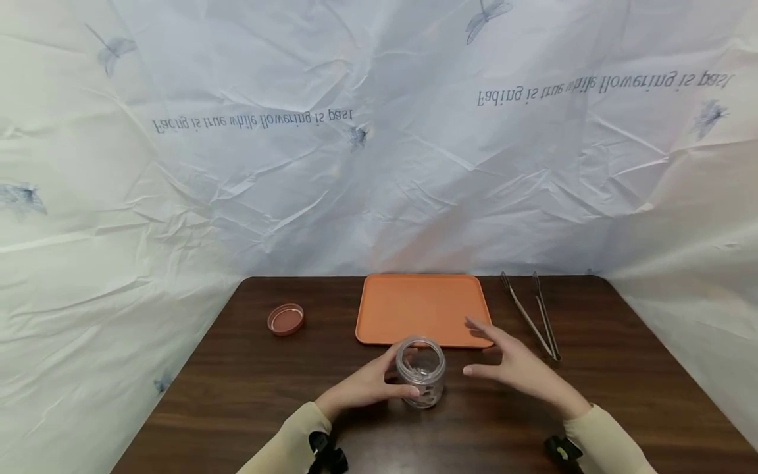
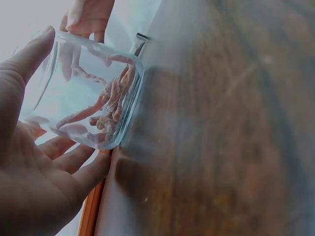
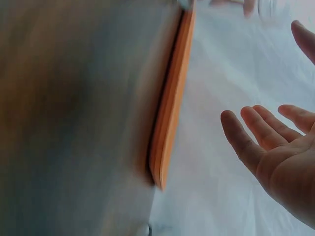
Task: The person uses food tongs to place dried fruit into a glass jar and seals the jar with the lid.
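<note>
My left hand [image 1: 370, 382] grips a clear jar [image 1: 422, 375] from its left side, thumb on the near side and fingers behind. The jar is upright with its mouth uncovered. Through its wall in the left wrist view, thin pinkish-brown, twisted strips [image 2: 113, 98] lie heaped at the bottom. To the right of the jar my right hand [image 1: 515, 365] is held with fingers spread and nothing in it. In the right wrist view the right hand's fingers [image 3: 263, 132] are extended, apart from the jar.
An orange tray [image 1: 423, 309] lies behind the jar at the back of the dark wooden table [image 1: 237, 408]. Metal tongs [image 1: 541, 322] lie to its right, with their arms spread. On the left is a round reddish lid [image 1: 286, 320]. A white printed sheet [image 1: 414, 184] hangs around the table.
</note>
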A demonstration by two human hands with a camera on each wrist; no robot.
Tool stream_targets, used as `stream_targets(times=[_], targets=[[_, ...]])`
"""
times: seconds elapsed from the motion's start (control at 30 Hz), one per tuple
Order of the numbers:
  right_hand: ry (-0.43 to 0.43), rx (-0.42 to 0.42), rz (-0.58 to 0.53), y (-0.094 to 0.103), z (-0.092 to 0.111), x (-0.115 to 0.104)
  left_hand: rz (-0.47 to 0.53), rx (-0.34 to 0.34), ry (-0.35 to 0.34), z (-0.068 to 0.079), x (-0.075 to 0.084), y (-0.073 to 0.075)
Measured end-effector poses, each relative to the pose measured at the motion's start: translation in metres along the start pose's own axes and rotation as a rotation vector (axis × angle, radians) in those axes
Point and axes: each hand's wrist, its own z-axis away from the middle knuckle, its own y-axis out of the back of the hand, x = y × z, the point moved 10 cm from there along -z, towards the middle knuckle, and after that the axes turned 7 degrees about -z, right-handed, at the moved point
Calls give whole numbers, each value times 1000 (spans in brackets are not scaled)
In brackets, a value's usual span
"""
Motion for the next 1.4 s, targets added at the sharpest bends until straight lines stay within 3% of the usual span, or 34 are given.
stream_targets(times=[0.17, 0.43, 0.83, 1.2, 1.4], targets=[[33, -87, -85, -28, 2, -9, -11, 18, 0, 2, -1, -2], [25, -131, -129, -51, 2, -11, -29, 12, 10, 3, 1, -4], [33, -168, -174, -63, -4, -19, -32, -2, 26, 6, 2, -6], [-28, -211, -217, -69, -10, -16, -39, 10, 54, 6, -1, -5], [-37, -220, -217, -70, -10, -16, -55, -16, 51, 12, 0, -1]])
